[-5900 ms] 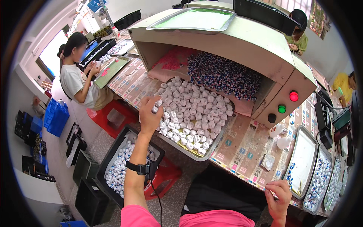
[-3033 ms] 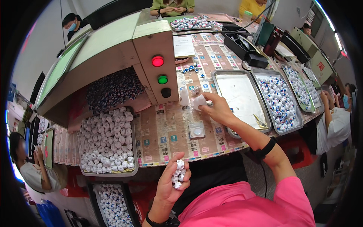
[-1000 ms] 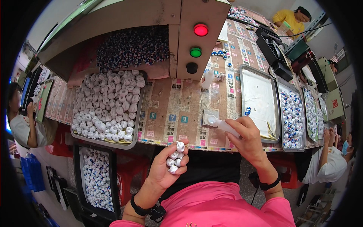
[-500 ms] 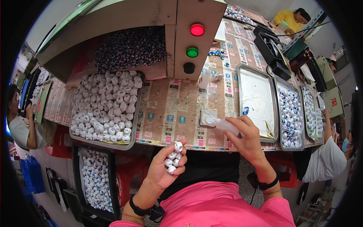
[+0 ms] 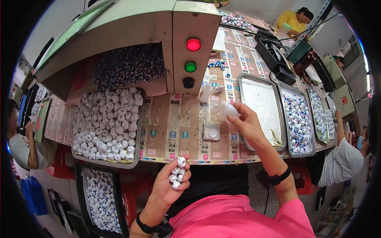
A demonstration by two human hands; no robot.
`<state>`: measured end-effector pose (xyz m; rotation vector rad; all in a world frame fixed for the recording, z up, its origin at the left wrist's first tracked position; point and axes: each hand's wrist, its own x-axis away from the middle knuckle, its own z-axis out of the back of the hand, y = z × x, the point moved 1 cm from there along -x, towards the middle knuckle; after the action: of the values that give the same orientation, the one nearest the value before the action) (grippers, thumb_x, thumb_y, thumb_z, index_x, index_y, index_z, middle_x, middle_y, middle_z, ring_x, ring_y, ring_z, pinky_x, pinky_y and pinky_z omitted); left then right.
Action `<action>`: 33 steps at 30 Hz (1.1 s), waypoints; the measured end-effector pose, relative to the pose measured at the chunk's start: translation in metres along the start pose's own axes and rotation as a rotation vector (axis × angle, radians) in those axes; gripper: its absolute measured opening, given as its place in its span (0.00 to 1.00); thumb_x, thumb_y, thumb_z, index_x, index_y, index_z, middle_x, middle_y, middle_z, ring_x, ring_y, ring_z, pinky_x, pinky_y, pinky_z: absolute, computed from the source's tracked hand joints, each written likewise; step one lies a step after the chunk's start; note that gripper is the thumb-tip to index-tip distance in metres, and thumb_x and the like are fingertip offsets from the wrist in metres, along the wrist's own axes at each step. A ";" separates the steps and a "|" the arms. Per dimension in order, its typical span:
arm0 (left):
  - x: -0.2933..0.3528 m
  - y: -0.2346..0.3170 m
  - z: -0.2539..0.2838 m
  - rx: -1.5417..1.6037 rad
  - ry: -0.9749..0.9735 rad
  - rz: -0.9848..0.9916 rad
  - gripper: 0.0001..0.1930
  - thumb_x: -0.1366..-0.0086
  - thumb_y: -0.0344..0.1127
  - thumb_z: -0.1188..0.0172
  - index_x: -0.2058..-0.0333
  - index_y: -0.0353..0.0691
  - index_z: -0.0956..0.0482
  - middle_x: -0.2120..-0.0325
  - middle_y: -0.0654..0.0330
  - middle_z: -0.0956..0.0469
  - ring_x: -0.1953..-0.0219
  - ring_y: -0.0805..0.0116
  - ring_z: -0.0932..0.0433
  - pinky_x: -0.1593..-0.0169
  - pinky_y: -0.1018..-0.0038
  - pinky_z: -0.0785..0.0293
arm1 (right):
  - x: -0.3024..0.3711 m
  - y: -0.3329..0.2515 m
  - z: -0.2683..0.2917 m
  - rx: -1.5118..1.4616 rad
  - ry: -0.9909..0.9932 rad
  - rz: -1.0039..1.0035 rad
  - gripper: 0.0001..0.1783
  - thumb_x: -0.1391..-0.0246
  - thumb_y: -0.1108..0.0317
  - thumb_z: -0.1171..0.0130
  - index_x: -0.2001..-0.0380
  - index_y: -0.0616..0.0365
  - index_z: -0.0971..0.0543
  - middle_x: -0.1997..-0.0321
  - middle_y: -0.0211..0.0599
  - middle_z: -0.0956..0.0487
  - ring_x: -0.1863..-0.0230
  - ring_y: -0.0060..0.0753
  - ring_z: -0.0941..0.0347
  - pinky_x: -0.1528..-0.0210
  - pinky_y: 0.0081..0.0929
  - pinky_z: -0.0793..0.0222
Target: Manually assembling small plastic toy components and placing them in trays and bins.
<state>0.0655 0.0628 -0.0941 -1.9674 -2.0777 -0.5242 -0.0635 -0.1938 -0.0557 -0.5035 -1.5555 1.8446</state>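
My left hand [image 5: 166, 180], in front of the table edge, is closed around several small white rounded pieces [image 5: 177, 175], stacked against the fingers. Over the table, my right hand [image 5: 248, 121] grips a translucent white squeeze bottle [image 5: 229, 111], raised above the surface. Below and left of the bottle lies a small square pad [image 5: 211, 131] with a round whitish patch on it. A metal tray [image 5: 139, 131] filled with similar white pieces [image 5: 111, 115] stands left of my hands. To the right of my right hand is a metal tray lined with white sheet [image 5: 260, 101].
A cabinet machine [image 5: 190, 16] with red and green lights stands at the back left. Behind the pad is another pale bottle [image 5: 205, 92]. Trays of blue-and-white pieces [image 5: 297, 119] lie at right; a black crate [image 5: 115, 198] sits low at left. Other people work around.
My right hand has lifted the squeeze bottle off the pad, up and away from me. My left hand still holds the white pieces. The whole view has shifted slightly.
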 end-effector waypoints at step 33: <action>-0.011 -0.021 -0.020 -0.190 -0.039 0.052 0.16 0.33 0.38 0.49 0.50 0.37 0.29 0.63 0.57 0.29 0.72 0.71 0.34 0.81 0.83 0.38 | 0.028 0.032 0.077 0.732 0.253 0.339 0.10 0.54 0.77 0.42 0.65 0.59 0.21 0.63 0.37 0.21 0.56 0.43 0.29 0.52 0.34 0.34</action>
<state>0.0437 0.0436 -0.0830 -2.1453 -2.0614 -0.7018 -0.1422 -0.2316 -0.0660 -0.6353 -0.5748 2.3199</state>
